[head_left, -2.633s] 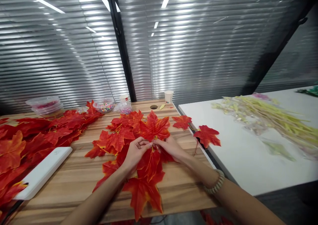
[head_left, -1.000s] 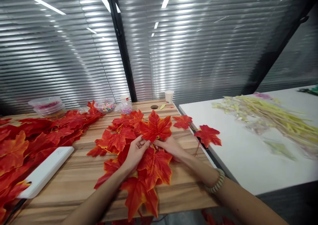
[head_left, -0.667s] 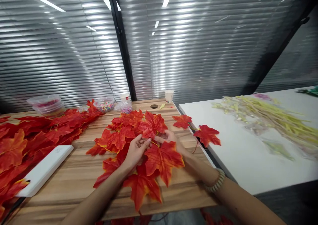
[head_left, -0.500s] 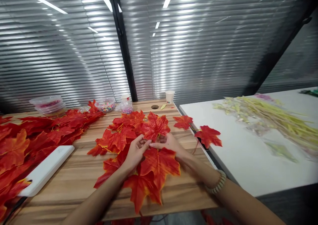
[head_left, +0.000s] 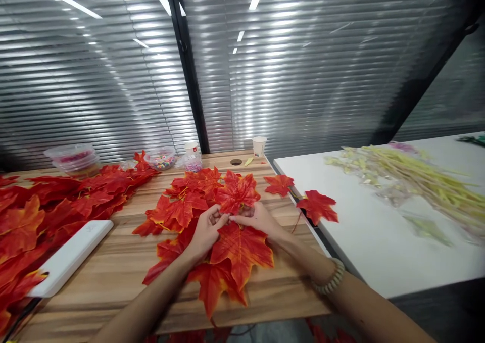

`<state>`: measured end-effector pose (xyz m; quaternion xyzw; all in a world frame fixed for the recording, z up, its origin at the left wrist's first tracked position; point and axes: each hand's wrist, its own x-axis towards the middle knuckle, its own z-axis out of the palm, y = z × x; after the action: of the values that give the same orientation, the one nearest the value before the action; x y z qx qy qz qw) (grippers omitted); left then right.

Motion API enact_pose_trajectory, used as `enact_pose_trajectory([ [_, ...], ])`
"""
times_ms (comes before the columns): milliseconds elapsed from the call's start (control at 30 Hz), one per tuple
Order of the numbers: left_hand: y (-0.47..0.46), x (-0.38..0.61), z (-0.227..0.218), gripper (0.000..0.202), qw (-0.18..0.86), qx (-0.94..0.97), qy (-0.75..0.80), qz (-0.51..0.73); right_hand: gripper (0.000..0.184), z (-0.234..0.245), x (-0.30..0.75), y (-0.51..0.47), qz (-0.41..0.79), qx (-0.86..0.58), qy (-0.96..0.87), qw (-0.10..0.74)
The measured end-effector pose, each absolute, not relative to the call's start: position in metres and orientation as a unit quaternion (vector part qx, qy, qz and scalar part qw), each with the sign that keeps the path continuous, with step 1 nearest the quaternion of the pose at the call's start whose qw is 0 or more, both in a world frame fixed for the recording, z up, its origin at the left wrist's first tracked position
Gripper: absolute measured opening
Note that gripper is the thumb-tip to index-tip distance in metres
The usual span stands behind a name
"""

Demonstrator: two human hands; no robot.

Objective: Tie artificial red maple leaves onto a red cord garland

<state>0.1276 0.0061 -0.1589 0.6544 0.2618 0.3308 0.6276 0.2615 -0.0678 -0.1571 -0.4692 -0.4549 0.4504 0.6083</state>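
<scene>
My left hand (head_left: 206, 232) and my right hand (head_left: 259, 221) meet over the wooden table, fingertips pinched close together. Between them they grip the stem end of a red artificial maple leaf (head_left: 243, 249), which hangs toward me below the fingers. Another red maple leaf (head_left: 238, 191) lies just beyond the fingertips; whether its stem is also in my grip is hidden. More red leaves (head_left: 185, 206) with yellow edges lie in a string to the left of my hands. One leaf (head_left: 220, 282) rests nearer to me, partly under the held one.
A heap of red leaves (head_left: 76, 201) and a white power bank (head_left: 76, 254) with a cable lie on the left. Tubs of beads (head_left: 161, 159) and a paper cup (head_left: 259, 146) stand at the back. On the right, a white table (head_left: 352, 232) holds yellow strips (head_left: 424, 174).
My hands stay almost in place, their fingertips still together. The held leaf has shifted slightly, turning a little to the left and up.
</scene>
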Motion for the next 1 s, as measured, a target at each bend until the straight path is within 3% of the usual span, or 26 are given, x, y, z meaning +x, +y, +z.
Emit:
enact_pose_trajectory([
  [433, 0.0021, 0.1279, -0.1502, 0.019, 0.632, 0.658, 0.267, 0.310, 0.031, -0.1499, 0.2576, -0.0724, 0.456, -0.453, -0.427, 0.636],
  [633, 0.0017, 0.1282, -0.1512, 0.025, 0.603, 0.685, 0.275, 0.302, 0.016, -0.1528, 0.2594, -0.0705, 0.426, -0.483, -0.460, 0.611],
  [1000, 0.0004, 0.1286, -0.1517, 0.024, 0.601, 0.696, 0.252, 0.302, 0.010, -0.1553, 0.2606, -0.0689, 0.418, -0.512, -0.457, 0.595],
])
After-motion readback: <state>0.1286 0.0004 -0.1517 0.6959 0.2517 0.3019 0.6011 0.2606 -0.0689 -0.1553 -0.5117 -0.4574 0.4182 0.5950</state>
